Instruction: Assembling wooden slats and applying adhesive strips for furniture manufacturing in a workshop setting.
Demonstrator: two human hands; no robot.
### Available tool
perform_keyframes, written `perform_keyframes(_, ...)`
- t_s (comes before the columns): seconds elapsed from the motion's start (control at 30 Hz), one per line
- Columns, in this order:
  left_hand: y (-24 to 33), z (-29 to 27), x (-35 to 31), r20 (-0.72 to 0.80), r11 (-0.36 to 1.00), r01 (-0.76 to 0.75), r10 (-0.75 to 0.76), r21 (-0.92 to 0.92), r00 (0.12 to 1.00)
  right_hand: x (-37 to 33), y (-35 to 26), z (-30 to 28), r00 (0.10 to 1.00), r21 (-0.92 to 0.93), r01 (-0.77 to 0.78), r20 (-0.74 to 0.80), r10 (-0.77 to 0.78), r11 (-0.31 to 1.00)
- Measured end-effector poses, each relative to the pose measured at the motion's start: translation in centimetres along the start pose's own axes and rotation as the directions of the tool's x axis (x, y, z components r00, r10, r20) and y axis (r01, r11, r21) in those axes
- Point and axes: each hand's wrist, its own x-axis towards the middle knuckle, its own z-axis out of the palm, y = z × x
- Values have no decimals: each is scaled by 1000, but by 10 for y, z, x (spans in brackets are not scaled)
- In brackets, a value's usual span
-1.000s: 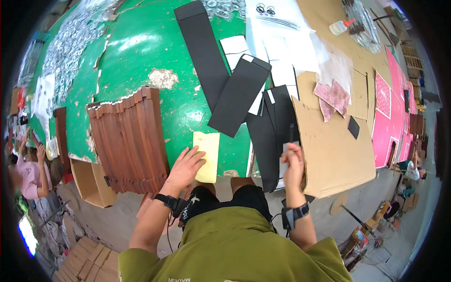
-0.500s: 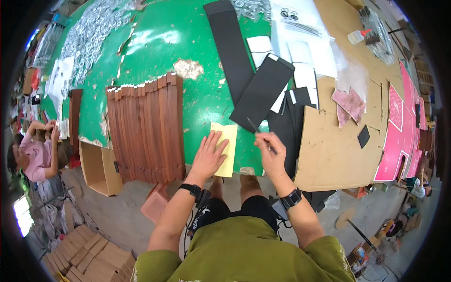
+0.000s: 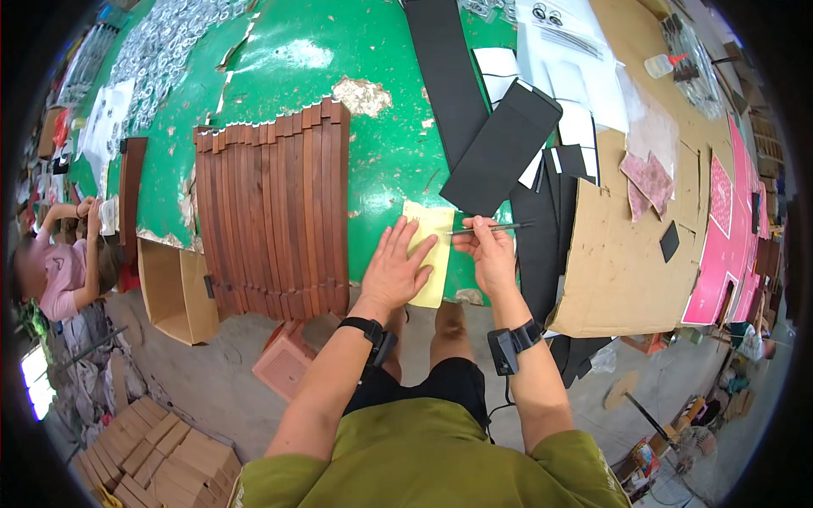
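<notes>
A yellow sheet of paper [image 3: 434, 279] lies near the front edge of the green table. My left hand [image 3: 395, 265] rests on it, palm down with fingers stretched out and slightly apart. Beside the paper's right edge, my right hand [image 3: 489, 254] grips a dark pen [image 3: 504, 227] between thumb and fingers. The pen is nearly level, its point directed left at the paper; whether it touches cannot be told. Black flat strips [image 3: 501, 148] lie just beyond the right hand. Left of my left hand is a row of brown wooden slats [image 3: 275, 216].
A cardboard sheet [image 3: 622, 271] covers the table's right side, with pink scraps [image 3: 648, 182] and a small glue bottle [image 3: 659, 65] on it. Metal rings [image 3: 174, 46] are heaped at the far left. An open cardboard box [image 3: 174, 288] and a co-worker [image 3: 63, 262] are at the left.
The pen has swung from a slant to nearly level, its point now at the paper's right edge. My left hand stays on the paper. The view has shifted slightly.
</notes>
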Motion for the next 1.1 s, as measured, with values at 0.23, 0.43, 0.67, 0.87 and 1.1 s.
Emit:
perform_keyframes(0.23, 0, 2, 1, 23, 1000, 4, -4, 25, 1000, 15, 16, 3, 978, -171, 201, 87, -189, 965)
perform_keyframes(0.43, -1, 1, 1, 34, 1000, 19, -20, 15, 999, 26, 23, 10, 930, -282, 358, 198, -311, 890)
perform_keyframes(0.67, 0, 0, 2, 32, 1000, 18, -18, 26, 999, 26, 28, 7, 868, -515, 492, 229, -440, 702)
perform_keyframes(0.87, 2, 2, 3, 38, 1000, 24, -24, -3, 999, 0, 17, 8, 690, -695, 660, 412, -596, 284)
perform_keyframes(1.1, 1, -1, 1, 56, 996, 54, -58, 75, 997, -54, 21, -72, 745, -868, 437, 201, -636, 237)
